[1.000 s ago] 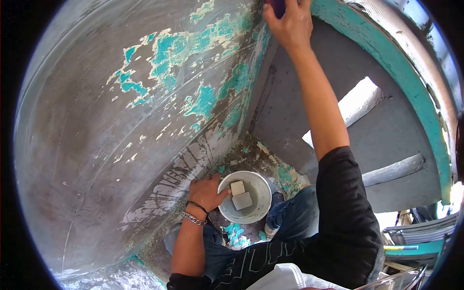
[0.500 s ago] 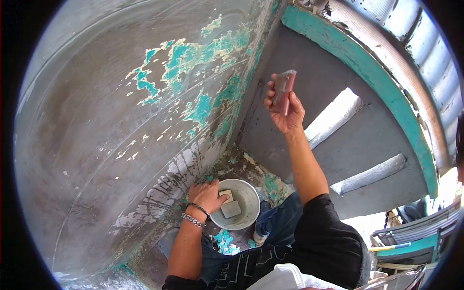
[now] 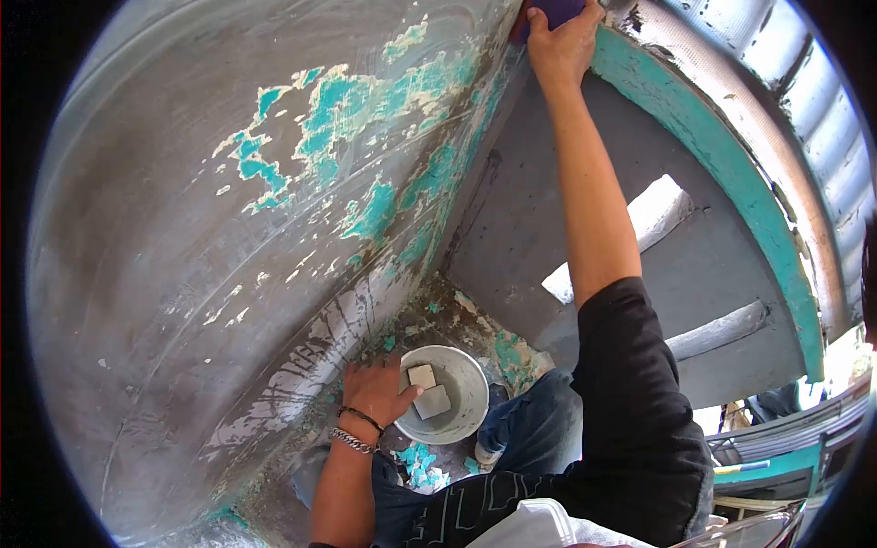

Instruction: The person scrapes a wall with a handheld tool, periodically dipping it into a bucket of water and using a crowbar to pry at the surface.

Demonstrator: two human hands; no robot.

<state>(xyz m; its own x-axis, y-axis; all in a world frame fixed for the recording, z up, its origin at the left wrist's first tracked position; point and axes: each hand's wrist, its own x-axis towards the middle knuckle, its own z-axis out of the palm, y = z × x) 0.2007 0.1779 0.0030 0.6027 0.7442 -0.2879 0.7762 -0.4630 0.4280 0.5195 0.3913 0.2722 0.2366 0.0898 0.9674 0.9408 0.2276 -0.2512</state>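
Note:
High in the corner, my right hand point(image 3: 564, 50) grips a flat, purple-and-reddish hand tool point(image 3: 556, 9) against the wall edge. The top of this tool is cut off by the frame, and its exact kind does not show. Low down, my left hand point(image 3: 375, 393) is at the near-left rim of a pale bucket point(image 3: 481, 402). Its thumb hooks over the rim, with the fingers on the outer side and partly hidden. Inside the bucket lie two flat, light-coloured blocks, one cream point(image 3: 422, 375) and one grey point(image 3: 432, 402).
A grey wall point(image 3: 174, 210) with peeling turquoise paint rises at the left. To the right stands a dark panel point(image 3: 525, 192) with white bars and a curved turquoise border point(image 3: 722, 146). Turquoise paint flakes point(image 3: 420, 464) lie on the floor beside the bucket, close to my legs.
My right arm has reached up and away, carrying the flat tool from in front of the dark panel to the top of the corner. My left hand stays at the bucket.

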